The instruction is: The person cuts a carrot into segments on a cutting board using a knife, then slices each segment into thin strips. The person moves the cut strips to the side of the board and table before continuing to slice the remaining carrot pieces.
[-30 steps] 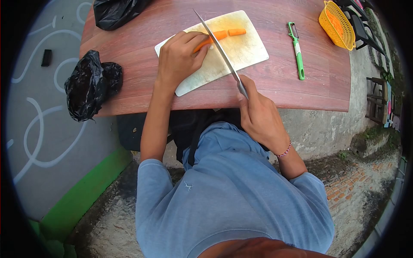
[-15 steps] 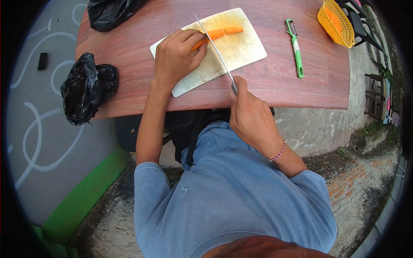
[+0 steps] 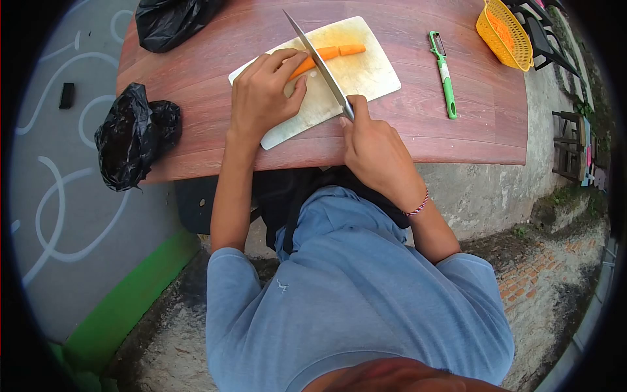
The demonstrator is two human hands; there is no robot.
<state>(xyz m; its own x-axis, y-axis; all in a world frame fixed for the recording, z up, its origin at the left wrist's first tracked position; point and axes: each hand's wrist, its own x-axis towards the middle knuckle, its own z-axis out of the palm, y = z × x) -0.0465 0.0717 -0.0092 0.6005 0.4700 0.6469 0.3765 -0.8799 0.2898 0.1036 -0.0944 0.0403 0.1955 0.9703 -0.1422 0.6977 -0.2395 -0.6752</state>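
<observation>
A peeled carrot (image 3: 300,68) lies across the white cutting board (image 3: 375,73), with a cut piece (image 3: 353,49) at its right end. My left hand (image 3: 262,91) is closed on the carrot's left part, fingertips on top and thumb at the near side. In my right hand (image 3: 379,149) is the handle of a kitchen knife (image 3: 326,73). Its blade slants up and left across the carrot, just right of my left fingertips. Whether the edge has entered the carrot is hard to see.
A green peeler (image 3: 447,85) lies right of the board. Farther right stands a yellow basket (image 3: 522,60) holding orange shreds. Black plastic bags (image 3: 134,134) sit at the left side of the wooden table (image 3: 418,140). A grey wall (image 3: 59,215) rises at left.
The knife has tilted so more of its blade face shows, and it has shifted slightly left and up with my right hand. My left hand still holds the carrot, its thumb slightly lower.
</observation>
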